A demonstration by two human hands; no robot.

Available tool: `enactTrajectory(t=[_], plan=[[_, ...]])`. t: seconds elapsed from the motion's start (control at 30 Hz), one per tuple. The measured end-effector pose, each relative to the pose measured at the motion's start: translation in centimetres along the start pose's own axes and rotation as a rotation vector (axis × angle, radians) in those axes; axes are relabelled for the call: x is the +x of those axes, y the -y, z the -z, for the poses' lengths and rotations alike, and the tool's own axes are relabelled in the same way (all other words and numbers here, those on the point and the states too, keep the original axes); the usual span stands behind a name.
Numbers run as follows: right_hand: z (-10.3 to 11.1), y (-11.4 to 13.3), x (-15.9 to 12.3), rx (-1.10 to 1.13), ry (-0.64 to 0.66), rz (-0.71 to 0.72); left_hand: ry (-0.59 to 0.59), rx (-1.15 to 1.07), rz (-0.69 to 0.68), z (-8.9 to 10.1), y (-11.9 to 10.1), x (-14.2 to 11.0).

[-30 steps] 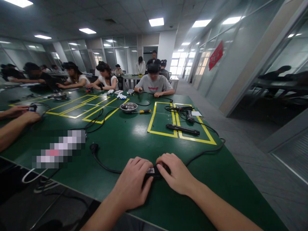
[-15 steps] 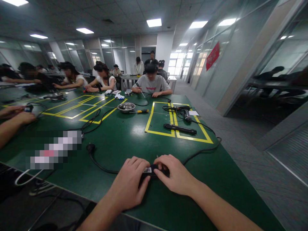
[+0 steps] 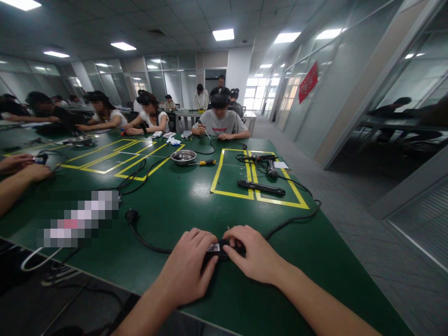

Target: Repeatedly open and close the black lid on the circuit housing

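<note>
A small black oblong box with a white label [image 3: 214,247] rests on the green table [image 3: 168,280] between my hands. My left hand [image 3: 191,266] wraps round its left end, fingers over the top and thumb along the near side. At the other end, my right hand [image 3: 252,254] grips it with thumb and curled fingers. Some of the box lies hidden under both hands. A black cord leads from behind my left hand to a black plug [image 3: 132,216]. Another black cord [image 3: 294,221] runs from beyond my right hand toward the table's right edge.
Beyond my hands lie a black bar-shaped part [image 3: 261,187], a yellow-handled screwdriver [image 3: 207,162] and a metal bowl [image 3: 183,157]. Yellow tape marks rectangles on the table. A blurred-out white object [image 3: 82,217] sits left. A co-worker's hands [image 3: 30,168] hold something dark; other people sit beyond.
The view has shifted slightly, moving the scene a little left. Both my hands stay on the black box, my right fingers slightly readjusted. The person opposite now holds a thin rod.
</note>
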State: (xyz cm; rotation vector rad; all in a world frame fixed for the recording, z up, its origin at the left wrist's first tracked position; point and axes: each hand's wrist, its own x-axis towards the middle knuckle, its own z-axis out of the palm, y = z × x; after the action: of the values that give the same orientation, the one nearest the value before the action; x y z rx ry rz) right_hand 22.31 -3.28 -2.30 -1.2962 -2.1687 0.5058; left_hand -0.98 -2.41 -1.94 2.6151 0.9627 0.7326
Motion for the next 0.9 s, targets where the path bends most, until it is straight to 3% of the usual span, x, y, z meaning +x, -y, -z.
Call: enactTrajectory(t=[0.2, 0.37, 0.47, 0.57, 0.63, 0.8, 0.9], plan=[[0.2, 0.1, 0.0, 0.032, 0.032, -0.063, -0.044, -0.066, 0.026, 0.0, 0.3, -0.4], [0.4, 0.1, -0.2, 0.071, 0.046, -0.101, -0.188, -0.12, 0.269, 0.2, 1.6, 0.2], [0.4, 0.2, -0.3, 0.029, 0.05, -0.086, -0.12, -0.093, 0.352, 0.4, 2.3, 1.5], [0.5, 0.3, -0.4, 0.012, 0.061, -0.078, -0.017, -0.1, 0.325, 0.6, 2.5, 2.4], [0.6, 0.4, -0.4, 0.018, 0.083, -0.07, -0.009, -0.094, 0.289, 0.7, 2.5, 2.2], [0.5, 0.5, -0.3, 0.001, 0.086, -0.059, -0.119, -0.002, 0.197, 1.6, 2.2, -0.8], [0.4, 0.3, -0.2, -0.004, 0.084, -0.063, -0.084, -0.009, 0.185, 2.0, 2.2, -2.7]])
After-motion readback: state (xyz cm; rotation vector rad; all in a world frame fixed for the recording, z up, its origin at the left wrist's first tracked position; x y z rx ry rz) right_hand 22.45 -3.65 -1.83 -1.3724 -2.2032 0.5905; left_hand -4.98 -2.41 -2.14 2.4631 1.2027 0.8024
